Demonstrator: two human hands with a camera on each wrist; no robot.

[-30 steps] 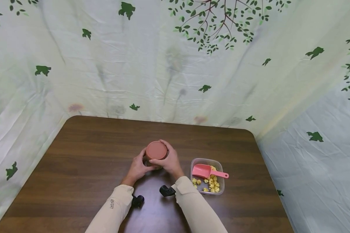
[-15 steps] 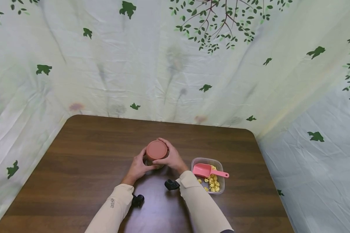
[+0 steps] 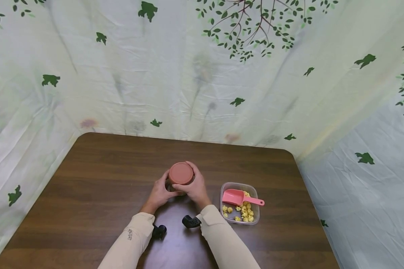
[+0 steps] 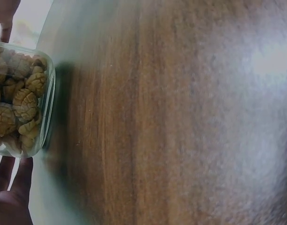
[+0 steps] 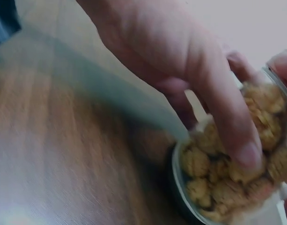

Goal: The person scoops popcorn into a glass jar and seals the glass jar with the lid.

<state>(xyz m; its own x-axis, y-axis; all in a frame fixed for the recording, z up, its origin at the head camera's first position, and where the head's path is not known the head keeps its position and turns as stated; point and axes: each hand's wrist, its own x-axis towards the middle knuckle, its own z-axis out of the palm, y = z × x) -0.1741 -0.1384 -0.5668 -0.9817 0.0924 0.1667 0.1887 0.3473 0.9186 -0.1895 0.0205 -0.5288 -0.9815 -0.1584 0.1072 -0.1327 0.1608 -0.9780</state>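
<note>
A clear jar (image 4: 21, 101) full of popcorn stands on the table under a round brick-pink lid (image 3: 181, 173). From its left side my left hand (image 3: 159, 193) grips the jar, thumb in front. My right hand (image 3: 196, 187) holds the lid's rim from the right, with the thumb along the front edge and the fingers behind. In the right wrist view, that hand (image 5: 185, 61) is blurred and its thumb crosses in front of the popcorn. Much of the jar is hidden by the hands in the head view.
Right of the hands, a clear plastic container (image 3: 224, 221) holds several pieces of popcorn (image 3: 245, 213). A pink scoop (image 3: 233, 196) lies across it, handle over the right rim. The brown wooden table (image 3: 104, 179) meets a leaf-printed curtain (image 3: 175, 74) behind.
The right wrist swung right half a second ago and has come back left, the right fingers shifting round the lid. The left hand and the jar stay in place.
</note>
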